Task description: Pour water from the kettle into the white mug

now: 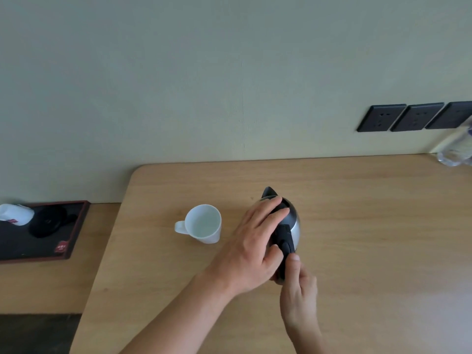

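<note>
A steel kettle [295, 226] with a black lid, spout and handle stands upright on the wooden table [370, 226], its spout pointing away from me. My left hand [255, 246] lies flat over the lid with the fingers spread across it. My right hand [298, 290] grips the black handle from below, thumb on top. The white mug [204, 223] stands upright just left of the kettle, handle to the left, with what looks like a little water inside.
A dark tray [74, 226] on a lower surface at left holds a black kettle base [48, 223] and another white cup [15, 214] on its side. Three black wall sockets [416, 117] sit above the table's far right, by clear plastic bottles [457, 149].
</note>
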{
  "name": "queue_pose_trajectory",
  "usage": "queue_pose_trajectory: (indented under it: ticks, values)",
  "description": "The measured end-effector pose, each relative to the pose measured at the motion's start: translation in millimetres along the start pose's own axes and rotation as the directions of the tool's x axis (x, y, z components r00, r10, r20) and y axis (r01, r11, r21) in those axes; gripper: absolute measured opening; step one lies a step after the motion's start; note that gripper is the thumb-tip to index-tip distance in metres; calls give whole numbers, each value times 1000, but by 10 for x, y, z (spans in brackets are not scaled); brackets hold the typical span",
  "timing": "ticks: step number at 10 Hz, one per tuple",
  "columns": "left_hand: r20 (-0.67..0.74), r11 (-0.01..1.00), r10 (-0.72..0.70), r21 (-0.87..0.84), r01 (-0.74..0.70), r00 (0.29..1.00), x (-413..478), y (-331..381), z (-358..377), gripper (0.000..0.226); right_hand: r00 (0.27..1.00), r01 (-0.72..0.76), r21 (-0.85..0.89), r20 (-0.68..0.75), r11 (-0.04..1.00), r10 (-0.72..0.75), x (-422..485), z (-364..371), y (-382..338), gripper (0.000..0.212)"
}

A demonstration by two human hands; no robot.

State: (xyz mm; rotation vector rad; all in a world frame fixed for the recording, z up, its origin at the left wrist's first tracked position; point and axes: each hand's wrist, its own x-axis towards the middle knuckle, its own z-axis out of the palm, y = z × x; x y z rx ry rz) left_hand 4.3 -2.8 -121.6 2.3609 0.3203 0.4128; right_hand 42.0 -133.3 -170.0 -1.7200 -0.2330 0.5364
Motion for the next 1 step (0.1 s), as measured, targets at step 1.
queue_pose_trajectory:
  ticks: [1]
  values:
    - [-70, 998, -56, -41, 53, 996, -153, 37, -92, 62, 998, 43, -230, -24, 972, -50, 18, -238, -116, 46]
